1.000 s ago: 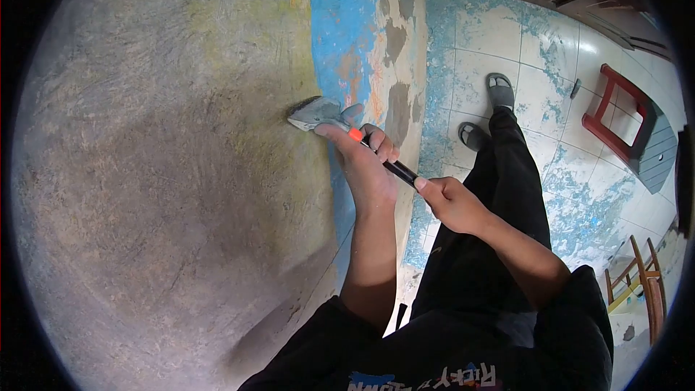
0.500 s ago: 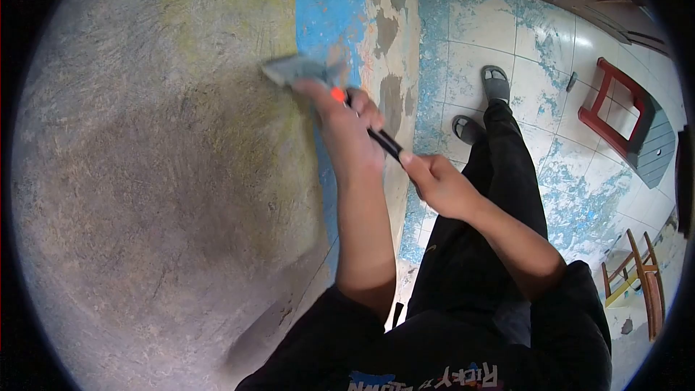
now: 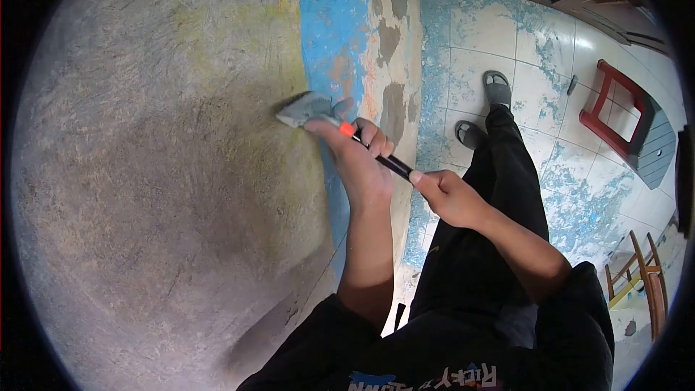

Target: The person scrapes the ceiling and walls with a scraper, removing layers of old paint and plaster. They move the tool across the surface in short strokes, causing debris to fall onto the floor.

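While gripping a scraper point(image 3: 347, 129), with left hand point(image 3: 357, 166) near the blade point(image 3: 308, 107) and right hand point(image 3: 457, 200) at the handle's end point(image 3: 402, 170), having just pulled it nearer the torso point(image 3: 463, 347) along the wall point(image 3: 166, 174) beside blue paint point(image 3: 329, 29), seemingly mid-stroke

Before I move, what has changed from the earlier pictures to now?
Since half a second ago, the scraper has moved back down the picture along the wall, nearly to where it was a second ago, with the left hand and right hand. Both grips held; the plastic stool stayed put.
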The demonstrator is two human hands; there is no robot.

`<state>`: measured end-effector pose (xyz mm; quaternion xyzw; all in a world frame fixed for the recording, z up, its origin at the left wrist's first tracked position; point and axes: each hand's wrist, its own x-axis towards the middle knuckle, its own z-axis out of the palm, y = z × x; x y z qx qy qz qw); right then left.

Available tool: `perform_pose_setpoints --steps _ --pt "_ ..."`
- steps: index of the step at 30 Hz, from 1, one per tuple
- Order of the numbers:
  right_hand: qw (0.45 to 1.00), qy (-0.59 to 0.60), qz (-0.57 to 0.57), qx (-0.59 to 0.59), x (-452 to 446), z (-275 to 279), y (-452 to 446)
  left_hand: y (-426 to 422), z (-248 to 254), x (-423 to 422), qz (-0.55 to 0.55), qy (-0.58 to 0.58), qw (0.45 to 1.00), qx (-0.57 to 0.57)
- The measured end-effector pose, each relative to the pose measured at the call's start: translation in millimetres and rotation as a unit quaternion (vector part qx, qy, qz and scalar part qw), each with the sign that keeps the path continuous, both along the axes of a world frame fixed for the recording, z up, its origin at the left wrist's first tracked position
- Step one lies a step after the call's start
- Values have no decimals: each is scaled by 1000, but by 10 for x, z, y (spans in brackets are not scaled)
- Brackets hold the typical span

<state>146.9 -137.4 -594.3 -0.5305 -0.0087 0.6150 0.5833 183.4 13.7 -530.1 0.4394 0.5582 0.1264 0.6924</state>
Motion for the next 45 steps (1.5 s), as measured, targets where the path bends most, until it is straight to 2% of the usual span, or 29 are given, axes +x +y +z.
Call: perform_pose_setpoints --steps 8,14,31,40,45 --pt "999 0 34 8 -84 -19 -48 -52 -1 -105 19 8 1000 11" --pt "1000 4 7 0 -171 -21 -43 -5 -62 -177 33 33 999 -17" --pt "1000 -5 24 -9 -180 -53 -52 6 -116 -186 44 37 998 -26" --pt "999 -20 21 -14 -93 -47 -28 -29 -120 -56 69 86 994 -1" --pt "1000 -4 19 -23 7 -13 -8 -65 -67 83 33 59 997 28"
